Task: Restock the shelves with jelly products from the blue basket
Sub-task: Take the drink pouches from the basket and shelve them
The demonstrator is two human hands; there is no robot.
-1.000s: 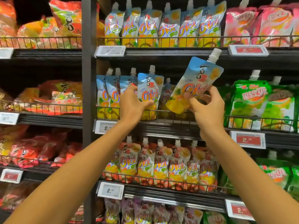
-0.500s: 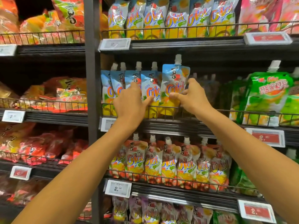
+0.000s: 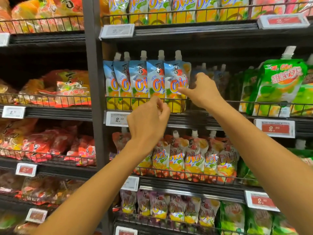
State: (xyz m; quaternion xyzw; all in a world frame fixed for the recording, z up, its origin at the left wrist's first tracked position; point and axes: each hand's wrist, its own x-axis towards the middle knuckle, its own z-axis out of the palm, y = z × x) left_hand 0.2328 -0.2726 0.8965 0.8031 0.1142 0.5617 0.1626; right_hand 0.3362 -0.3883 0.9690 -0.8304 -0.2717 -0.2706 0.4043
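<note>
Several blue jelly pouches with white spouts stand upright in a row behind the wire rail of the middle shelf (image 3: 211, 101). The rightmost blue pouch (image 3: 177, 77) ends that row. My right hand (image 3: 202, 89) is beside it, its thumb touching the pouch's right lower edge, fingers loosely spread and holding nothing. My left hand (image 3: 149, 121) hangs in front of the shelf rail below the row, fingers loosely curled, holding nothing. The blue basket is out of view.
Green pouches (image 3: 277, 85) fill the right of the same shelf, with a dim gap and darker pouches behind my right hand. Orange pouches (image 3: 194, 156) stand on the shelf below, yellow pouches above. A dark upright post (image 3: 92, 99) separates bagged jelly on the left.
The blue pouch my right hand carried now stands at the row's right end and is released. My left hand has drawn back and down from the row.
</note>
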